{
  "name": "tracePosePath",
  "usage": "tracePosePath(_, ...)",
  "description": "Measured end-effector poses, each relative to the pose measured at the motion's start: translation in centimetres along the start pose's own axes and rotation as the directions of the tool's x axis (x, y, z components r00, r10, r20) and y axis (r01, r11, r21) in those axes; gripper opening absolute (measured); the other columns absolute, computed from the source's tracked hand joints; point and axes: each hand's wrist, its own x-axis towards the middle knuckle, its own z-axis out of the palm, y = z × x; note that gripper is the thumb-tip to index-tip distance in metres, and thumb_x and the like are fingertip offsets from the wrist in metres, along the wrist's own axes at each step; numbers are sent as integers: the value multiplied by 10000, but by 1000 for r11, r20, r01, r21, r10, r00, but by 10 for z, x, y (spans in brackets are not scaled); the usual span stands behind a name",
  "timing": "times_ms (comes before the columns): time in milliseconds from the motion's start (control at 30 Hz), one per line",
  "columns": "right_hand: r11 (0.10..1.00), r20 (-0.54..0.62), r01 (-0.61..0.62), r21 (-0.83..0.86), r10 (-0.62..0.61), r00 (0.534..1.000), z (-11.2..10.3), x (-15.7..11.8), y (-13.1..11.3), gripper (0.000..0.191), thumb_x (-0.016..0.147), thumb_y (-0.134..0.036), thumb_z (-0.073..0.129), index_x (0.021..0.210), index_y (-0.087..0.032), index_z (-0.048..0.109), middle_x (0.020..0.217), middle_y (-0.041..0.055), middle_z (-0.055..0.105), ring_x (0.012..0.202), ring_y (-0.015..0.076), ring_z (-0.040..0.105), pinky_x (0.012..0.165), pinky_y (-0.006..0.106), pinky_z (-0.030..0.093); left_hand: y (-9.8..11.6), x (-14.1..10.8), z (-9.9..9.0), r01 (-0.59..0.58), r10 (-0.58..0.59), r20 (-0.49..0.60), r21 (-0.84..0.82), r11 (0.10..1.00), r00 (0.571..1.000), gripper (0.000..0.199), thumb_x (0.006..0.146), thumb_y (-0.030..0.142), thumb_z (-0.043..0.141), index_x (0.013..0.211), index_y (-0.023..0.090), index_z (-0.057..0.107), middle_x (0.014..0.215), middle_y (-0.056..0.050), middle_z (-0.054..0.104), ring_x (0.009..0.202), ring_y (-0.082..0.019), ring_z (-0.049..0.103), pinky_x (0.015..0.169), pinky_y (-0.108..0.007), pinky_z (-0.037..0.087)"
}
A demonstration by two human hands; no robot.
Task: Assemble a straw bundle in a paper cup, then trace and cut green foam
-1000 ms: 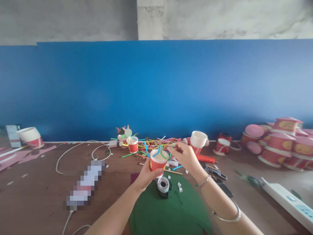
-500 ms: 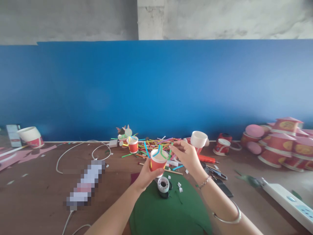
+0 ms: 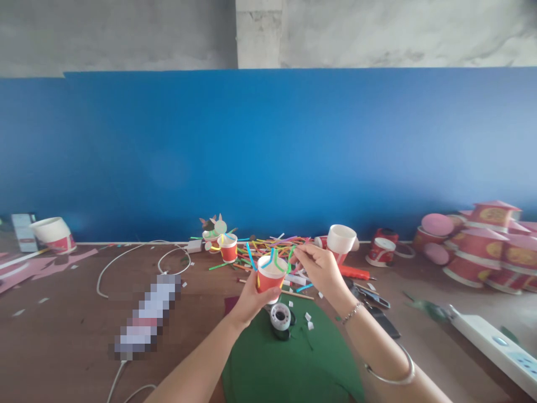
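A red and white paper cup [image 3: 271, 281] is upright in my left hand [image 3: 254, 299], whose fingers wrap round its side. Blue and green straws stick up from the cup's rim. At the right of the rim, my right hand [image 3: 315, 263] has its thumb and fingertips pinched together by a green straw [image 3: 290, 254]. A white tape roll [image 3: 280, 317] lies below the cup, at the top of a green sheet [image 3: 293, 364].
Many coloured straws [image 3: 268, 246] lie behind the hands. Another paper cup [image 3: 341, 239] stands right of them, near a red tool [image 3: 354, 272]. Red cups with pink tops [image 3: 480, 243] pile up at right, beyond a power strip [image 3: 495, 350]. Cables run at left.
My right hand has shifted slightly and its fingers have drawn closer together by the green straw. The cup in my left hand has barely moved.
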Motion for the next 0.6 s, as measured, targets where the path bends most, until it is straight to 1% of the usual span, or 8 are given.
tracePosePath(133,1000,2,20,-13,-20,1000,1,0,1,339,836,-461,468,722,-180,617,654,48,644,559,164,580,511,260,447,0,0,1,13,-13,0,-3,1000,1000,622,605,336,788,1152,187,532,1123,-118,635,1044,-282,570,875,-373,432)
tracePosePath(200,999,-5,27,-38,-27,1000,3,0,4,326,835,-458,480,793,-174,635,657,44,639,577,164,577,535,263,449,0,-1,2,8,-8,3,-8,1000,1000,619,611,345,784,1152,184,533,1128,-120,633,1053,-285,566,883,-378,429)
tracePosePath(267,997,-9,33,-73,-34,999,5,1,7,334,823,-447,510,938,-161,641,669,40,640,609,167,578,574,270,457,1,-1,2,-3,3,-2,-10,1000,1000,613,621,367,775,1154,182,533,1136,-125,630,1066,-294,560,893,-387,426)
tracePosePath(333,994,-4,33,-107,-34,999,8,1,10,376,805,-427,542,1049,-154,624,739,49,663,653,174,589,630,289,472,1,-1,3,-23,23,-14,-12,1000,1000,614,635,396,761,1163,181,533,1149,-129,625,1084,-302,551,911,-398,417)
tracePosePath(400,993,15,28,-119,-26,1000,12,0,13,374,803,-416,550,1067,-164,631,908,79,681,758,196,616,717,323,483,0,-1,3,-45,44,-25,-25,999,999,628,651,408,748,1194,190,521,1192,-126,605,1120,-305,531,937,-402,403)
tracePosePath(467,997,70,27,-66,-23,997,17,-2,14,373,808,-424,551,1071,-173,634,1078,103,650,930,235,611,824,362,473,-2,0,3,-60,59,-22,-43,997,998,638,669,403,737,1229,208,500,1243,-117,576,1158,-301,505,961,-404,389)
tracePosePath(533,998,175,31,54,-40,984,25,-6,17,420,804,-431,569,1136,-175,597,1154,111,621,1057,257,571,898,382,453,-4,1,4,-57,57,-5,-53,997,998,634,680,403,729,1239,219,495,1262,-111,562,1178,-299,491,976,-411,382)
tracePosePath(600,983,258,8,184,-56,964,34,-11,21,490,793,-420,599,1219,-191,524,1224,109,582,1128,248,535,939,375,438,-5,2,4,-29,29,1,-47,998,1000,617,679,418,726,1223,217,512,1256,-111,566,1176,-303,494,982,-424,382)
